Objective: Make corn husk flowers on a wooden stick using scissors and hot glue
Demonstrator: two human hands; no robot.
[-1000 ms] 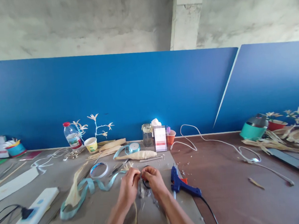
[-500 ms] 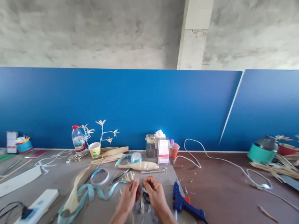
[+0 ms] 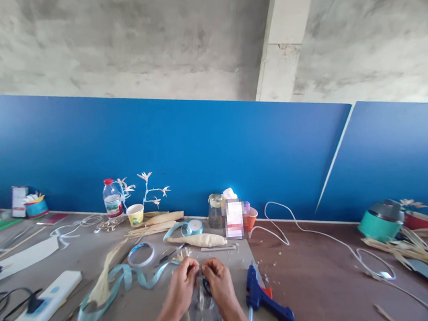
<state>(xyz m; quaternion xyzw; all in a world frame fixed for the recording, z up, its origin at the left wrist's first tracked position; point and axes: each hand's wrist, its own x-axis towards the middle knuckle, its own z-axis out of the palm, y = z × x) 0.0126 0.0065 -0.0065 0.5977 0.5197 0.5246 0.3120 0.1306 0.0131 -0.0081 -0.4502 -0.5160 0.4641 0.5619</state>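
My left hand [image 3: 183, 284] and my right hand [image 3: 218, 279] are close together over the grey mat, both closed in a pinch with the fingertips almost touching. What they pinch is too small and blurred to make out. Under my right fingers a dark curved piece [image 3: 207, 286] shows in part. Clear scraps [image 3: 200, 299] lie below the hands. A light blue ribbon [image 3: 149, 282] winds across the mat to just beyond my left hand. Frayed pale strips [image 3: 183, 253] lie past the fingertips. To the right of my right hand rests a blue glue gun [image 3: 261, 296].
A white power strip [image 3: 56, 304] with black plugs lies at left. Further back are a ribbon spool [image 3: 195, 226], a pale dried husk [image 3: 202, 240], a glass jar [image 3: 215, 211], a bottle [image 3: 112, 199] and a yellow cup [image 3: 136, 215] by husk flowers. A white cable [image 3: 329, 233] crosses the brown table.
My left hand has turned, and its fingers are more curled. The two hands' fingertips have come nearer each other. The whole view has shifted slightly.
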